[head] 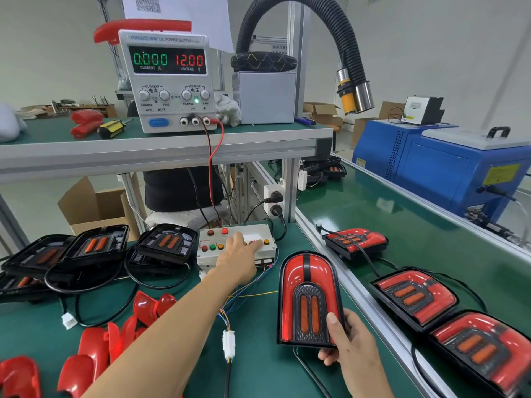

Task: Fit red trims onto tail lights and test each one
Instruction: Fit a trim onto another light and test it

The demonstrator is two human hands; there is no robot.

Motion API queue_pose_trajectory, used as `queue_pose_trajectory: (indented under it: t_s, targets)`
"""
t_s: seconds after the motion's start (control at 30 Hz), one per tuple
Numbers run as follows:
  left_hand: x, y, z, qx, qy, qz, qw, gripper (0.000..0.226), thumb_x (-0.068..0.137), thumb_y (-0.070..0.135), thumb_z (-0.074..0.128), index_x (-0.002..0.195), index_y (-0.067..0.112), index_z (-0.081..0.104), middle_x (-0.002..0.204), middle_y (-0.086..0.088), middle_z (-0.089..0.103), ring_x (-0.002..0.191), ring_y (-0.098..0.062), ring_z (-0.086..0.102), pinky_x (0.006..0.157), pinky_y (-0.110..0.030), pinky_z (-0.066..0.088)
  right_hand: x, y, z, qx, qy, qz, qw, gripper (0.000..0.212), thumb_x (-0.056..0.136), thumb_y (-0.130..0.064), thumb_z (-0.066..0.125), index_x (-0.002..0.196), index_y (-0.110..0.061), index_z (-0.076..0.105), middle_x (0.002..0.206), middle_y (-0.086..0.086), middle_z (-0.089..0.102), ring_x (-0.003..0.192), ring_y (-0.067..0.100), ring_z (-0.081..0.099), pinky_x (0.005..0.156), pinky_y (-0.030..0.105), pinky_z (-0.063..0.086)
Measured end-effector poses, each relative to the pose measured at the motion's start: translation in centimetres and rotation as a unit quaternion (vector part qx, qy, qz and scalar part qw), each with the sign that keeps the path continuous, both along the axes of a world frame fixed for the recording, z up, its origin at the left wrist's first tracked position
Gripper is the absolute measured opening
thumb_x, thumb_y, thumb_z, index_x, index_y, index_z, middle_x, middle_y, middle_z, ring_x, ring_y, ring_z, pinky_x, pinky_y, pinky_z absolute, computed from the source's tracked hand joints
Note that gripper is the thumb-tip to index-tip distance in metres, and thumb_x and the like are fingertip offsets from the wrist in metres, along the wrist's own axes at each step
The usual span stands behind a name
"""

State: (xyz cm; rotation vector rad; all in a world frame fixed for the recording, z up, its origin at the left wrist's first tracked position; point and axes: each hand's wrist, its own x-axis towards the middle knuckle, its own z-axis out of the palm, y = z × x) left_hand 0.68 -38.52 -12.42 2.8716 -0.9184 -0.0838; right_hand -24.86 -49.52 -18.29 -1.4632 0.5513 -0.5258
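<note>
The right grip (pixel 349 344) curls round the lower right corner of a tail light (pixel 309 298) with its red trim fitted, held upright just above the green surface (pixel 258 369). Loose red trims (pixel 94 349) lie well to its left. Farther off, the left grip (pixel 240 255) reaches forward, fingers straight, touching the button box (pixel 211 244).

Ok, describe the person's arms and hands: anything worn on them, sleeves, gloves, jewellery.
Both hands are bare: no gloves on the left hand or the right hand, and no rings or watch visible. The left forearm is uncovered with no sleeve in view. Fingernails look short and unpainted.
</note>
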Motion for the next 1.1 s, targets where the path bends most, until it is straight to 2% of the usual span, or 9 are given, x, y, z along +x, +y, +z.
queue_pose_trajectory:
  t_s: [0.23, 0.47, 0.67, 0.87, 0.97, 1.03, 1.1]
  targets:
    - [0.0, 0.0, -0.4, -0.009, -0.001, -0.002, 1.0, 0.077, 0.09, 0.004, 0.049, 0.156, 0.034, 0.024, 0.133, -0.009, 0.029, 0.124, -0.029, 0.032, 0.096, -0.042, 0.05, 0.0, 0.0, -0.2, 0.008, 0.003, 0.005, 1.0, 0.03, 0.094, -0.035, 0.061, 0.117, -0.015, 0.061, 0.086, 0.014, 0.075, 0.054, 0.03, 0.064, 0.049, 0.033, 0.055]
    - [0.2, -0.3, -0.5, -0.014, 0.006, 0.01, 1.0, 0.076, 0.091, 0.004, 0.05, 0.155, 0.038, 0.026, 0.128, -0.007, 0.028, 0.119, -0.027, 0.033, 0.085, -0.037, 0.048, 0.0, 0.0, -0.2, 0.006, 0.003, 0.007, 1.0, 0.037, 0.09, -0.04, 0.061, 0.118, -0.016, 0.06, 0.087, 0.013, 0.076, 0.054, 0.029, 0.064, 0.049, 0.033, 0.056]
    - [0.3, -0.1, -0.6, -0.012, 0.007, 0.003, 1.0, 0.078, 0.09, 0.002, 0.049, 0.155, 0.038, 0.025, 0.126, -0.007, 0.028, 0.117, -0.027, 0.033, 0.093, -0.04, 0.05, -0.1, 0.0, -0.1, 0.011, 0.0, 0.012, 1.0, 0.042, 0.085, -0.044, 0.062, 0.117, -0.016, 0.06, 0.087, 0.013, 0.076, 0.054, 0.029, 0.064, 0.049, 0.032, 0.055]
    - [0.2, 0.4, -0.5, -0.008, 0.014, -0.017, 1.0, 0.081, 0.089, 0.002, 0.049, 0.158, 0.036, 0.021, 0.129, -0.007, 0.028, 0.121, -0.027, 0.032, 0.099, -0.04, 0.048, -0.1, -0.1, -0.3, 0.007, 0.004, 0.006, 1.0, 0.034, 0.091, -0.04, 0.062, 0.116, -0.018, 0.061, 0.086, 0.012, 0.076, 0.053, 0.029, 0.064, 0.048, 0.031, 0.055]
    - [-0.2, 0.8, 0.1, -0.043, 0.041, -0.022, 0.998, 0.083, 0.089, 0.0, 0.047, 0.159, 0.034, 0.018, 0.133, -0.008, 0.031, 0.123, -0.027, 0.035, 0.102, -0.04, 0.046, -0.1, -0.2, -0.4, 0.005, 0.004, 0.007, 1.0, 0.026, 0.096, -0.033, 0.062, 0.116, -0.017, 0.062, 0.086, 0.012, 0.076, 0.054, 0.029, 0.064, 0.048, 0.032, 0.055]
    - [-0.7, 1.7, 0.8, -0.106, 0.057, -0.02, 0.992, 0.071, 0.093, 0.001, 0.045, 0.157, 0.026, 0.029, 0.133, -0.012, 0.041, 0.122, -0.029, 0.043, 0.104, -0.039, 0.043, -0.1, -0.1, -0.3, 0.004, 0.004, 0.007, 1.0, 0.024, 0.097, -0.03, 0.062, 0.116, -0.015, 0.062, 0.087, 0.011, 0.075, 0.054, 0.029, 0.064, 0.048, 0.032, 0.055]
    - [-1.5, 3.2, 1.6, -0.183, 0.039, -0.011, 0.982, 0.045, 0.097, 0.007, 0.048, 0.141, 0.015, 0.052, 0.125, -0.012, 0.057, 0.116, -0.029, 0.053, 0.098, -0.035, 0.043, -0.1, 0.0, -0.3, 0.004, 0.004, 0.005, 1.0, 0.022, 0.097, -0.029, 0.062, 0.114, -0.015, 0.063, 0.086, 0.009, 0.075, 0.054, 0.029, 0.063, 0.048, 0.032, 0.055]
